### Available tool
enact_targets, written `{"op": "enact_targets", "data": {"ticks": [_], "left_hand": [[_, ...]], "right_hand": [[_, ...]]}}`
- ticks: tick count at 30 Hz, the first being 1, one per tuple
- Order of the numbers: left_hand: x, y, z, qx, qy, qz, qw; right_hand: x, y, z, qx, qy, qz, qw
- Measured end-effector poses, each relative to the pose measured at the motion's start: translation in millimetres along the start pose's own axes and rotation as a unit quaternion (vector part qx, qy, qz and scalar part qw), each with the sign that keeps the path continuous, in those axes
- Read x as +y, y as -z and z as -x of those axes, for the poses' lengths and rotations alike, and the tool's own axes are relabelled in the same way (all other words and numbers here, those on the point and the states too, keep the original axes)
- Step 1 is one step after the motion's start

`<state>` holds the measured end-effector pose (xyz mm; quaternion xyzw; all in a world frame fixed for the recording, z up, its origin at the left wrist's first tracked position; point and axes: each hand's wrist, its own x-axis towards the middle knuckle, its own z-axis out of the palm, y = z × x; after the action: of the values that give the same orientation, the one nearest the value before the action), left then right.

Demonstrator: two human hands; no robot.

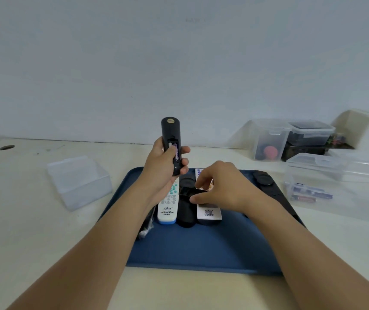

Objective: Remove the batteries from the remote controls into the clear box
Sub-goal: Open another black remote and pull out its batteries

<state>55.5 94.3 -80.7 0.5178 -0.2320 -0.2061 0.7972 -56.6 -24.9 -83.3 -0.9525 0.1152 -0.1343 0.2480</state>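
A black remote control (171, 139) is gripped upright in the left hand (163, 166), its back turned to the camera and its battery compartment uncovered, so that a purple-labelled battery (176, 151) is seen inside; whether a second battery lies beside it cannot be made out, as the thumb covers part of the opening. A small black battery cover (191, 191) is pinched between thumb and fingers of the right hand (220, 186), low over the remotes lying on the blue tray (201, 249). Just below the left hand a white remote with a blue end (167, 209) is laid face up, its upper part hidden by the wrist. Under the right hand a black remote (186, 214) and a white remote on a dark base (209, 214) are partly covered, only their near ends being visible. At the left forearm a further dark object (146, 229) is mostly hidden and cannot be identified. Beyond the right hand a round black piece (262, 179) is seen at the tray's far corner. To the right of the right hand a clear box (335, 186) holding several batteries (308, 193) is set on the tabletop (44, 231), its right side cut off by the frame edge. To the left of the left hand a clear container (78, 182) stands, its contents not discernible. Behind the right hand lidded containers (291, 139) are stacked by the wall, blurred.
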Motion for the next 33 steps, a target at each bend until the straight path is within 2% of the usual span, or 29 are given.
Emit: {"op": "enact_targets", "data": {"ticks": [9, 11, 12, 13, 15, 16, 17, 21, 26, 33], "left_hand": [[-2, -2, -1, -0.004, -0.001, 0.014, 1.0], [-2, -1, 0, -0.017, -0.01, 0.018, 1.0], [-1, -1, 0, -0.023, -0.017, 0.016, 0.999], [-2, -2, 0, -0.029, -0.024, 0.012, 0.999], [-3, -4, 2, -0.043, -0.035, 0.006, 0.998], [-4, -6, 4, -0.051, -0.036, 0.009, 0.998], [-4, -8, 5, -0.058, -0.035, 0.016, 0.998], [-3, -13, 9, -0.062, -0.022, 0.063, 0.996], [-2, -12, 7, -0.046, -0.014, 0.062, 0.997], [-4, -14, 9, -0.046, -0.006, 0.04, 0.998]], "right_hand": [[6, 5, -5, 0.05, 0.03, 0.04, 0.997], [10, 19, -3, 0.101, 0.005, -0.038, 0.994], [11, 27, -1, 0.127, -0.021, -0.15, 0.98], [11, 32, 0, 0.124, -0.048, -0.301, 0.944], [1, 35, 4, 0.035, -0.08, -0.557, 0.826], [-4, 32, 5, -0.006, -0.087, -0.608, 0.789], [-9, 27, 6, -0.034, -0.093, -0.623, 0.776], [-23, 8, 8, -0.04, -0.123, -0.573, 0.809], [-25, 5, 5, -0.009, -0.124, -0.606, 0.785], [-12, 16, 1, 0.043, -0.098, -0.608, 0.787]]}}
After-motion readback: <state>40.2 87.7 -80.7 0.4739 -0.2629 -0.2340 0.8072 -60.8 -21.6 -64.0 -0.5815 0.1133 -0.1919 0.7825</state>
